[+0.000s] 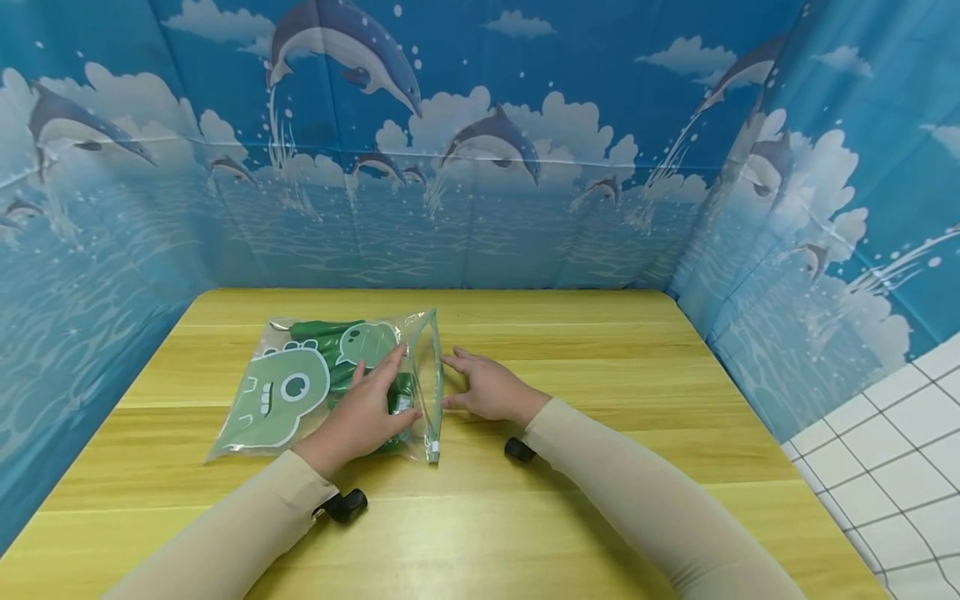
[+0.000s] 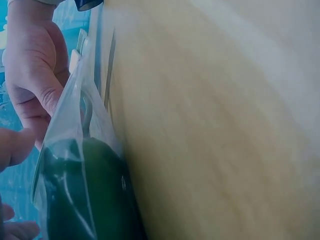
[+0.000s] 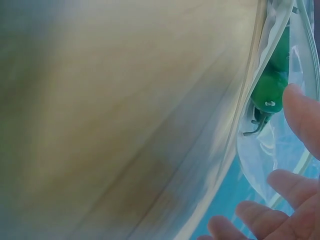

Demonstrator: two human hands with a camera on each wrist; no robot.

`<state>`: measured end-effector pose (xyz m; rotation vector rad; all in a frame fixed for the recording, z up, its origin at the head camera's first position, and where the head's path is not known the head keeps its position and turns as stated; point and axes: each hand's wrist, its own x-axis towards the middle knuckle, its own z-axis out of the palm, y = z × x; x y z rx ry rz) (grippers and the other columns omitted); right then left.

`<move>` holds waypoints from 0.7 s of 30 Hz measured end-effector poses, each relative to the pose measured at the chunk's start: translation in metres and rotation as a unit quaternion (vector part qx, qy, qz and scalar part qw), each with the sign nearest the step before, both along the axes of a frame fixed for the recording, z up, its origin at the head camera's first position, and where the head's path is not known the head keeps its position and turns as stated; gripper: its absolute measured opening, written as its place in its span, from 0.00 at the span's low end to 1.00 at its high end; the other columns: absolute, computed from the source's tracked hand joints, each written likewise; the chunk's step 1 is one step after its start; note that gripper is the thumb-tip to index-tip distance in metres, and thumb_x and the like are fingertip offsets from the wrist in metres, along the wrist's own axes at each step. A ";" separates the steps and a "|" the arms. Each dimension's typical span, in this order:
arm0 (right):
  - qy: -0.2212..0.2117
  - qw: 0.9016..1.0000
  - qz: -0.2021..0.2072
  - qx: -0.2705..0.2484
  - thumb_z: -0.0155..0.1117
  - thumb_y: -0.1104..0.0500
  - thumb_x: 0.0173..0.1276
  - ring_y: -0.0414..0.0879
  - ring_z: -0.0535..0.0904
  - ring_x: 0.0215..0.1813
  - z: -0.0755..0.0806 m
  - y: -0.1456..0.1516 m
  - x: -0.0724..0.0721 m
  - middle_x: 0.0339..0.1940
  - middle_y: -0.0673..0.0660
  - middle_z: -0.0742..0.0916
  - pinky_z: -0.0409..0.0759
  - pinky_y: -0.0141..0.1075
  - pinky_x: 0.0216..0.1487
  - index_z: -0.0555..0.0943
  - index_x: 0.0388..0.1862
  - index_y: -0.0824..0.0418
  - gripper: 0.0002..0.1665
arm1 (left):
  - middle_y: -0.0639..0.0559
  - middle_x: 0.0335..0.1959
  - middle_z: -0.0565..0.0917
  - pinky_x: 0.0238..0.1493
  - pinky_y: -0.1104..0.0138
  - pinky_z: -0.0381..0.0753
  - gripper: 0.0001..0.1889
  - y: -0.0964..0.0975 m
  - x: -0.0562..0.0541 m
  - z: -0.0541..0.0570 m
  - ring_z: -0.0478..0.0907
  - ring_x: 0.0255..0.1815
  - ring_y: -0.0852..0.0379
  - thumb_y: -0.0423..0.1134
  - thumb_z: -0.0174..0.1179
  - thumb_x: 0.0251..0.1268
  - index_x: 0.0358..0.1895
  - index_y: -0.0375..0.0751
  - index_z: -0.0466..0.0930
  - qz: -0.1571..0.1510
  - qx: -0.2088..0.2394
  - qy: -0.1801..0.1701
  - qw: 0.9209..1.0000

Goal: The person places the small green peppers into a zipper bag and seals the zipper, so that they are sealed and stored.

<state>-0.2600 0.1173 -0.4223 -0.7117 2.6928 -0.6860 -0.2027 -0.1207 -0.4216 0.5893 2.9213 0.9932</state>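
Note:
A clear slider bag (image 1: 288,396) printed with pale green cartoon dinosaurs lies on its side, its mouth to the right and parted. Inside are long green peppers (image 3: 272,92), their stems toward the opening in the right wrist view. My left hand (image 1: 362,421) rests on top of the bag near the mouth, fingers extended. At the opening is my right hand (image 1: 491,390), fingers spread and thumb apart, fingertips right at the bag's rim. The white slider (image 1: 432,448) sits at the near corner of the mouth.
The bag lies on a yellow wood-grain table (image 1: 600,350). A blue dolphin-print curtain (image 1: 465,225) stands behind it and along both sides. White tiles (image 1: 900,450) show at the lower right. Each wrist carries a small black camera (image 1: 519,450).

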 end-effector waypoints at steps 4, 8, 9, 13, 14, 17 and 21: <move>-0.003 1.000 0.000 0.001 0.73 0.43 0.72 0.61 0.60 0.85 0.001 0.000 0.002 0.89 0.60 0.57 0.66 0.54 0.82 0.59 0.87 0.50 0.52 | 0.41 0.86 0.58 0.84 0.33 0.36 0.46 0.002 0.003 0.002 0.57 0.86 0.41 0.45 0.72 0.69 0.84 0.38 0.56 -0.016 -0.014 0.047 0.999; -0.004 1.000 0.004 0.001 0.73 0.43 0.72 0.61 0.61 0.85 0.002 0.001 0.004 0.89 0.60 0.56 0.66 0.54 0.81 0.58 0.87 0.50 0.53 | 0.40 0.83 0.65 0.85 0.37 0.46 0.39 0.003 0.006 0.005 0.60 0.84 0.38 0.45 0.70 0.70 0.80 0.37 0.67 -0.025 -0.035 0.078 0.996; -0.006 1.000 0.005 -0.002 0.73 0.43 0.72 0.61 0.61 0.85 0.003 0.001 0.005 0.89 0.60 0.56 0.66 0.55 0.81 0.57 0.88 0.51 0.53 | 0.40 0.82 0.66 0.85 0.39 0.50 0.37 0.003 0.007 0.007 0.61 0.84 0.38 0.45 0.70 0.71 0.79 0.37 0.68 -0.028 -0.040 0.081 0.995; -0.008 1.000 0.013 -0.012 0.72 0.42 0.72 0.61 0.60 0.85 0.003 0.002 0.006 0.89 0.62 0.56 0.65 0.55 0.82 0.55 0.88 0.53 0.55 | 0.41 0.77 0.75 0.78 0.44 0.69 0.31 0.002 0.012 0.010 0.71 0.78 0.39 0.44 0.69 0.72 0.74 0.39 0.75 -0.036 -0.063 0.096 0.993; -0.009 1.000 0.016 -0.015 0.72 0.41 0.72 0.60 0.60 0.86 0.003 0.003 0.007 0.89 0.62 0.56 0.64 0.55 0.82 0.54 0.89 0.53 0.56 | 0.42 0.75 0.77 0.75 0.45 0.73 0.29 0.001 0.013 0.011 0.73 0.76 0.40 0.44 0.69 0.72 0.73 0.40 0.76 -0.039 -0.069 0.099 0.992; -0.016 0.999 0.020 -0.025 0.71 0.41 0.73 0.59 0.57 0.87 0.005 0.005 0.008 0.89 0.62 0.55 0.62 0.54 0.83 0.51 0.89 0.54 0.57 | 0.46 0.68 0.83 0.68 0.48 0.81 0.23 -0.002 0.017 0.013 0.80 0.69 0.44 0.43 0.69 0.71 0.66 0.43 0.82 -0.050 -0.087 0.109 0.989; -0.019 0.999 0.025 -0.033 0.71 0.40 0.72 0.58 0.53 0.88 0.009 0.008 0.011 0.89 0.62 0.55 0.61 0.54 0.84 0.50 0.89 0.53 0.58 | 0.53 0.56 0.87 0.60 0.53 0.85 0.14 -0.006 0.024 0.017 0.85 0.59 0.51 0.43 0.70 0.69 0.55 0.47 0.87 -0.081 -0.118 0.132 0.981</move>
